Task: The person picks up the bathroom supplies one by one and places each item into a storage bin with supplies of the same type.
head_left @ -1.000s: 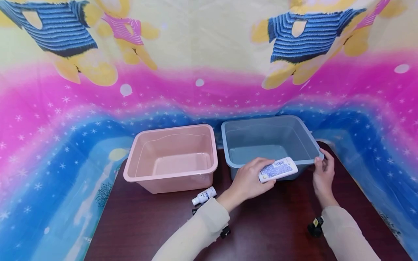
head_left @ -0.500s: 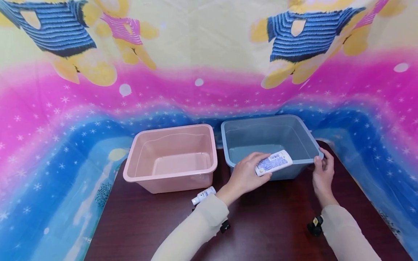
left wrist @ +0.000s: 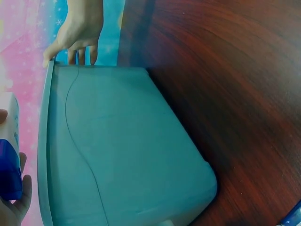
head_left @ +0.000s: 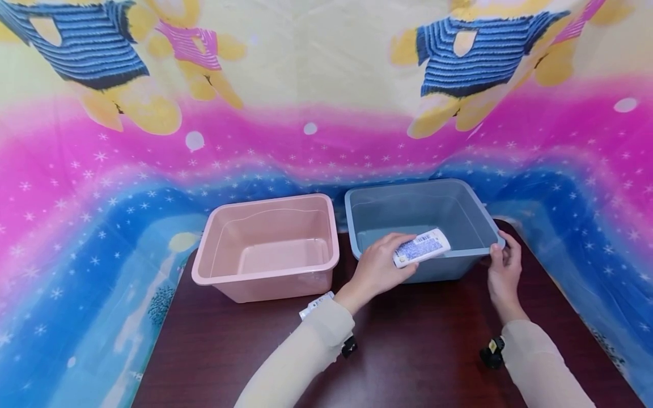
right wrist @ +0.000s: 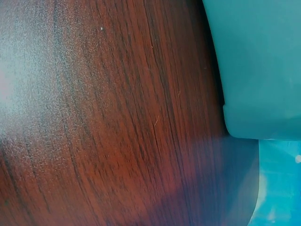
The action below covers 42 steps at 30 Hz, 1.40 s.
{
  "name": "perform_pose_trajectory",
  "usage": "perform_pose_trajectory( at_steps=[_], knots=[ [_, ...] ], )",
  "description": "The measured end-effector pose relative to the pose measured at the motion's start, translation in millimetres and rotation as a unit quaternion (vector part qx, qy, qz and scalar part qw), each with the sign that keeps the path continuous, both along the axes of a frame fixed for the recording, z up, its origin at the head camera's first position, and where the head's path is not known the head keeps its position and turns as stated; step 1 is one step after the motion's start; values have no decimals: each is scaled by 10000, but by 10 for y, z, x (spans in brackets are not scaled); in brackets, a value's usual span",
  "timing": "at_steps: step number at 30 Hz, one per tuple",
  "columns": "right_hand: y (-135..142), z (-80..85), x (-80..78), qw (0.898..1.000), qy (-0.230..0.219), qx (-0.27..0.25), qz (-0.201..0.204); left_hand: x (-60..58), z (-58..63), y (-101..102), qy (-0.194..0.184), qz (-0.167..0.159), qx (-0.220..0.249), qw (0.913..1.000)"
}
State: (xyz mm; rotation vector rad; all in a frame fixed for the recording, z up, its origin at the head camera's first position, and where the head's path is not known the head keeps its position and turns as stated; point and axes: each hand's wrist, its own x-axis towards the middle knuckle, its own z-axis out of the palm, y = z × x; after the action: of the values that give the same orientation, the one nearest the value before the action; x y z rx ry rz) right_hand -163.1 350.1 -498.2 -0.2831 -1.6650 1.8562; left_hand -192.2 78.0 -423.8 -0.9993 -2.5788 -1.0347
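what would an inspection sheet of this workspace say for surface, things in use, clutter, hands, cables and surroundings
Surface: dark wood-grain table.
Things in use: white bottle and blue-grey bin.
Clutter: loose second bottle lying near the pink bin, partly hidden by the left sleeve.
Hands: left hand holds the white bottle; right hand grips the blue-grey bin's rim.
Cables: nothing seen.
Surroundings: cartoon-printed cloth behind the bins.

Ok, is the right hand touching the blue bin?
Touching. In the head view, the right hand grips the blue bin at its near right corner.
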Motion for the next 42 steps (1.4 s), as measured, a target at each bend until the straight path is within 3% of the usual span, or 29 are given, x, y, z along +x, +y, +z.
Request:
perform_pose_trajectory(
  at_steps=[22, 33, 42],
  knots=[
    [-7, 4, -1, 9999, 10, 112, -87, -167, -70, -21, -422, 269, 237, 9985],
    [97, -166, -90, 9995, -125, 149, -255, -237, -58, -13, -598, 338, 293, 9972],
    [12, -35, -25, 9997, -4, 187, -152, -309, -57, 14, -702, 402, 434, 9958]
  ],
)
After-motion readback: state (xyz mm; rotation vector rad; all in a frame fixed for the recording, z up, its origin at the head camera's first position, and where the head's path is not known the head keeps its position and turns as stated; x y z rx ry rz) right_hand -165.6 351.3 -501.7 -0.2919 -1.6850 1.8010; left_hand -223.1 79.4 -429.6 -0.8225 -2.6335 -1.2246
